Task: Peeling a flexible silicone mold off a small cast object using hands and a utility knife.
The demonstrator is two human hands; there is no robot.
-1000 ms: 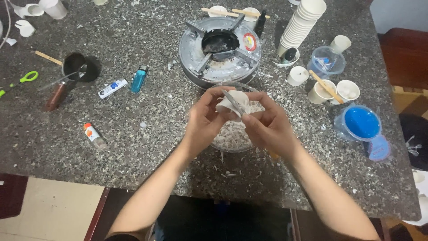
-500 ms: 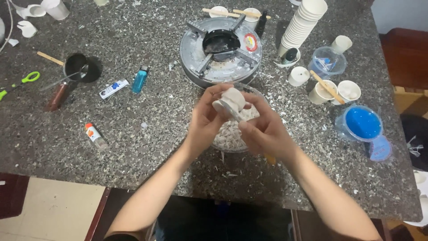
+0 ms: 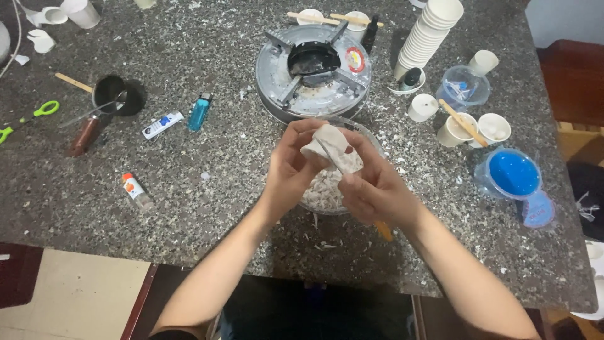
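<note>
My left hand (image 3: pixel 290 169) grips a white lump (image 3: pixel 327 143), likely wax, over a clear bowl (image 3: pixel 372 140) filled with white shavings. My right hand (image 3: pixel 376 189) holds a thin metal blade with a wooden handle (image 3: pixel 382 230); the blade rests against the lump. Both hands are close together at the middle of the dark speckled counter (image 3: pixel 207 208). White flakes lie scattered around the bowl.
A round metal burner (image 3: pixel 313 68) sits just behind the bowl. A stack of white cups (image 3: pixel 430 31), small cups with wooden sticks (image 3: pixel 461 123) and a blue-filled container (image 3: pixel 512 173) stand at right. A blue lighter (image 3: pixel 200 111), small tubes, a dark pot (image 3: pixel 110 94) and green scissors (image 3: pixel 28 118) lie at left.
The lump has turned and risen slightly in my left hand, and my right hand has shifted the blade along it. Nothing else on the counter has moved.
</note>
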